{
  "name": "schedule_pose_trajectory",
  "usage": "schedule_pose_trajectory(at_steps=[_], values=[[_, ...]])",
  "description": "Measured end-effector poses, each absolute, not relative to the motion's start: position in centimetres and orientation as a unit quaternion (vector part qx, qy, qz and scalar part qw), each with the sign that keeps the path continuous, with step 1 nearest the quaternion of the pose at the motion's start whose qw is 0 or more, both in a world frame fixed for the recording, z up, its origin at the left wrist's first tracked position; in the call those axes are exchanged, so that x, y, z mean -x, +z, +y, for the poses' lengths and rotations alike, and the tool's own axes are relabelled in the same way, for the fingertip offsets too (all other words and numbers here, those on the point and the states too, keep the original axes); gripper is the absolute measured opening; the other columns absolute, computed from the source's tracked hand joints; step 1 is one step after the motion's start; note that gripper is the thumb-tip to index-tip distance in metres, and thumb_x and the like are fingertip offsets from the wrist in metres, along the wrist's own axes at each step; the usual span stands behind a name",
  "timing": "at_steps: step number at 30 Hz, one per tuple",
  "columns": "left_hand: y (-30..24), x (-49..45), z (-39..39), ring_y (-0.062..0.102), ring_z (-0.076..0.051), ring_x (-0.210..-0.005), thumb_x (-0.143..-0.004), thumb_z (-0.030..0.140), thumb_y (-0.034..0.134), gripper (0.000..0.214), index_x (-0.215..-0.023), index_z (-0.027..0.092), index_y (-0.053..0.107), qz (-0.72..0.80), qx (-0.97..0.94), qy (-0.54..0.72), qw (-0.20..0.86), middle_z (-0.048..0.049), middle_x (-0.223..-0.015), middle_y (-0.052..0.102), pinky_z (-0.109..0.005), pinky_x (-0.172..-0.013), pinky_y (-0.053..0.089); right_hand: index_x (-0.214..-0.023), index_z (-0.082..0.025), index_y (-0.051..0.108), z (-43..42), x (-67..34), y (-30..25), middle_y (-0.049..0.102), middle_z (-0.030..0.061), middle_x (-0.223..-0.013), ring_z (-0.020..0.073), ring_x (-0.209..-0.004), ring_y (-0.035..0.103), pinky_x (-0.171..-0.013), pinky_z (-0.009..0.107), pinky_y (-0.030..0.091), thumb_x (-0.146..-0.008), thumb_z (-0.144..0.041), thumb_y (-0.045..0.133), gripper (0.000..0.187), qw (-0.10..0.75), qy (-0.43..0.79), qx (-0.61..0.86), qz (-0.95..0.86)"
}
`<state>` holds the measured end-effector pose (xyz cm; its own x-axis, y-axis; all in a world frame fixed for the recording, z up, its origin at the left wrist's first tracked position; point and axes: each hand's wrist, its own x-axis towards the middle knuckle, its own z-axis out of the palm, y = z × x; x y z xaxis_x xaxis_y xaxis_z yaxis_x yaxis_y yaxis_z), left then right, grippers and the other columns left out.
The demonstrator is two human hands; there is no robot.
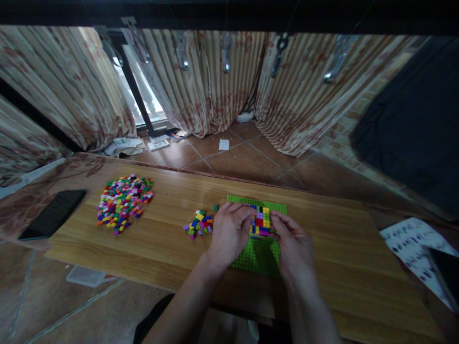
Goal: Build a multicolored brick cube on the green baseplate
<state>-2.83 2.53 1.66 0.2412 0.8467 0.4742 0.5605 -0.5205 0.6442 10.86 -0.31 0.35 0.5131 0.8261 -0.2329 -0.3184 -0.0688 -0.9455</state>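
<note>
A multicoloured block of toy building bricks [261,221], with yellow, red, blue and purple on its top, sits over the green studded baseplate [256,260]. My left hand [230,235] is closed at the block's left side, thumb and fingers bent in against it; its fingertips are partly hidden. From the right, my right hand [294,241] grips the block's edge between thumb and fingers. Whether the block is pressed onto the plate or held just above it, I cannot tell. Just left of my left hand lies a small pile of loose bricks [199,223].
A larger heap of loose bricks [124,200] lies on the left of the wooden table [172,260]. Beyond it is a dark tablet-like slab [53,214]. At the far right are a printed sheet [412,248] and a dark device [444,272]. Curtains hang behind.
</note>
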Motion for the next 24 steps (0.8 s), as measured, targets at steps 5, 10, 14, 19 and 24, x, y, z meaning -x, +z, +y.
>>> schedule_pose_trajectory(at_steps=[5, 10, 14, 19, 24], values=[[1.22, 2.61, 2.71, 0.061, -0.017, -0.086, -0.09, 0.016, 0.058, 0.016, -0.085, 0.023, 0.072, 0.451, -0.779, 0.409, 0.151, -0.0019, -0.097, 0.074, -0.034, -0.081, 0.047, -0.086, -0.02, 0.074, -0.34, -11.05, 0.23, 0.071, 0.0017, -0.087, 0.0155, -0.076, 0.061, -0.067, 0.028, 0.048, -0.06, -0.044, 0.082, 0.037, 0.639, 0.445, 0.587, -0.221], [1.06, 2.55, 2.61, 0.061, -0.018, -0.09, -0.088, 0.016, 0.06, 0.017, -0.086, 0.025, 0.074, 0.473, -0.755, 0.429, 0.148, -0.0026, -0.098, 0.071, -0.032, -0.08, 0.048, -0.087, -0.021, 0.073, -0.39, -11.18, 0.3, 0.071, 0.0017, -0.087, 0.0152, -0.075, 0.06, -0.065, 0.028, 0.047, -0.059, -0.045, 0.082, 0.038, 0.635, 0.445, 0.591, -0.223], [1.1, 2.56, 2.52, 0.061, -0.017, -0.09, -0.088, 0.015, 0.06, 0.018, -0.088, 0.026, 0.074, 0.484, -0.747, 0.43, 0.15, -0.0026, -0.096, 0.07, -0.032, -0.079, 0.047, -0.087, -0.021, 0.074, -0.38, -11.18, 0.42, 0.071, 0.0022, -0.087, 0.0155, -0.075, 0.06, -0.064, 0.028, 0.046, -0.059, -0.045, 0.082, 0.038, 0.633, 0.445, 0.594, -0.221], [1.2, 2.49, 2.37, 0.062, -0.017, -0.089, -0.087, 0.014, 0.061, 0.017, -0.089, 0.025, 0.073, 0.488, -0.739, 0.434, 0.164, -0.0018, -0.093, 0.071, -0.032, -0.08, 0.047, -0.087, -0.021, 0.074, -0.33, -11.18, 0.28, 0.071, 0.0018, -0.086, 0.0156, -0.076, 0.061, -0.064, 0.028, 0.046, -0.06, -0.045, 0.081, 0.037, 0.632, 0.439, 0.597, -0.226], [1.34, 2.38, 2.3, 0.062, -0.018, -0.088, -0.088, 0.014, 0.06, 0.016, -0.088, 0.024, 0.072, 0.488, -0.736, 0.43, 0.187, -0.0017, -0.092, 0.072, -0.033, -0.081, 0.048, -0.088, -0.02, 0.074, -0.18, -10.99, 0.18, 0.072, 0.003, -0.087, 0.0173, -0.077, 0.063, -0.066, 0.03, 0.047, -0.061, -0.047, 0.08, 0.038, 0.634, 0.424, 0.603, -0.234]])
